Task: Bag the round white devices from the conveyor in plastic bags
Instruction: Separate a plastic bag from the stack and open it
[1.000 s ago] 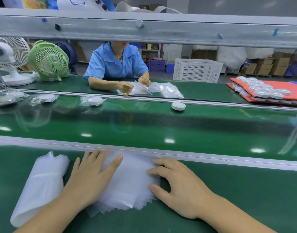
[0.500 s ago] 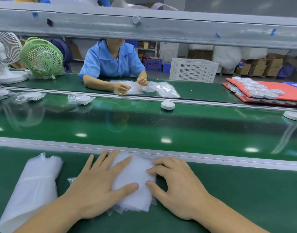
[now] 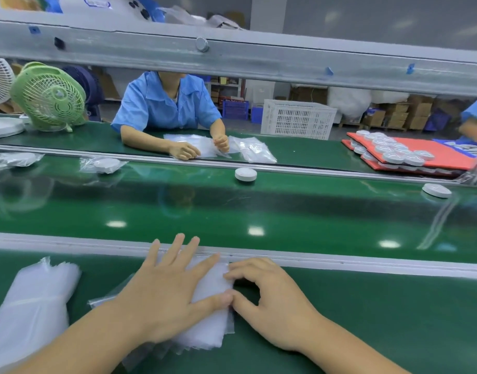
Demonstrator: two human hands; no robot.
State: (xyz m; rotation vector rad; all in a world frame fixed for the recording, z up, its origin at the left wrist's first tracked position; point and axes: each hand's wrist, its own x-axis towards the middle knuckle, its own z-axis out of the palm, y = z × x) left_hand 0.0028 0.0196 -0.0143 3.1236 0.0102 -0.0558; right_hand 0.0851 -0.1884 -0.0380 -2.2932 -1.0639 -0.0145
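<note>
No bag opened yet: your left hand (image 3: 172,295) presses flat on the plastic bag stack (image 3: 213,286), your right hand (image 3: 272,300) pinches its edge; a round white device (image 3: 245,174) waits unbagged.

The left hand (image 3: 164,290) has slid over the stack (image 3: 205,336) toward its far edge. The right hand (image 3: 272,300) has curled, pinching the stack's right edge.
</note>
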